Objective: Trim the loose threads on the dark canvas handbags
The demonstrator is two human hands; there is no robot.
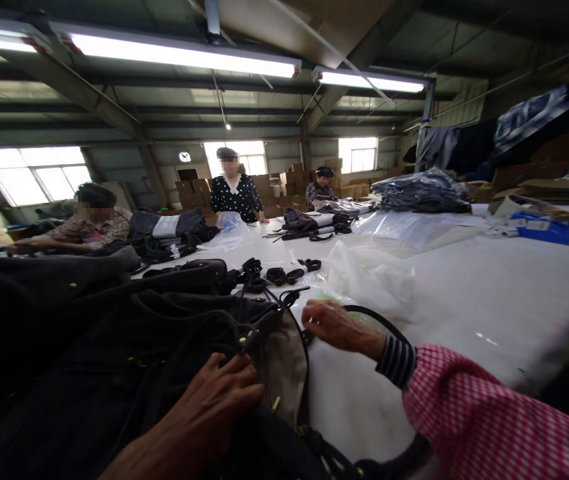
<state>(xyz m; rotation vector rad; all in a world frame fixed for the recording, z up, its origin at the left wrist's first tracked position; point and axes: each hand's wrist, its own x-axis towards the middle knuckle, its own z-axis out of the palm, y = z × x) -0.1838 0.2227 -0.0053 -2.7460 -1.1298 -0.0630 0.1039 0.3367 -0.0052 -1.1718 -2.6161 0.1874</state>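
Observation:
A black fabric bag [184,320] with thin cords, brass-coloured fittings and a grey-brown inner panel [282,367] covers the left and middle foreground. My left hand [227,393] lies over its near part, fingers curled into the dark cloth beside a cord fitting. Just past the bag's right edge is my right hand [337,325], its fingers bent together; what they hold, if anything, is hidden. Behind that wrist a black strap [379,317] arches over the white tabletop. Several rolled black straps [284,275] lie beyond the bag.
Crumpled clear plastic [369,273] lies on the white table [494,287]. Stacked dark bags [169,230], a plastic-wrapped pile [422,190] and a blue tape dispenser [554,229] stand farther off. Three other people, one a standing person [237,197], are around the table.

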